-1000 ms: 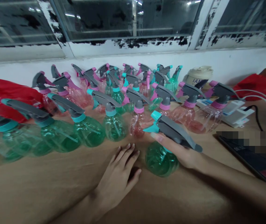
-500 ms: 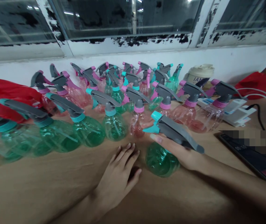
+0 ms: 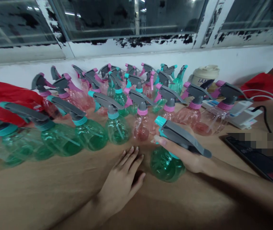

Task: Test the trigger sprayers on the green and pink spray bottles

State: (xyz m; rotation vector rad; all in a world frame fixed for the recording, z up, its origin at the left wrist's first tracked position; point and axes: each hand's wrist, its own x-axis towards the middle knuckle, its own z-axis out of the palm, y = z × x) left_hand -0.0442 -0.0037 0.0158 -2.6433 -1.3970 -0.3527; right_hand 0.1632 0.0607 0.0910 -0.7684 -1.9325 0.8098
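My right hand [image 3: 184, 153] is wrapped round the neck of a green spray bottle [image 3: 166, 164] with a grey trigger head and teal nozzle [image 3: 179, 135]. The bottle stands on the wooden table [image 3: 43, 188] just in front of a row of other bottles. My left hand [image 3: 123, 180] lies flat on the table to the left of that bottle, fingers stretched out and holding nothing. Several green spray bottles [image 3: 90, 132] and pink spray bottles [image 3: 141, 126] stand in rows behind both hands, up to the white wall.
A red plastic bag [image 3: 4, 95] lies at the far left, another red bag [image 3: 265, 84] at the far right. A white lidded tub [image 3: 204, 75], a white power strip [image 3: 243, 116] with cables and a dark flat device [image 3: 258, 158] sit at the right.
The trigger head of the held bottle has turned slightly, its teal nozzle now pointing more away from me. My left hand has not moved.
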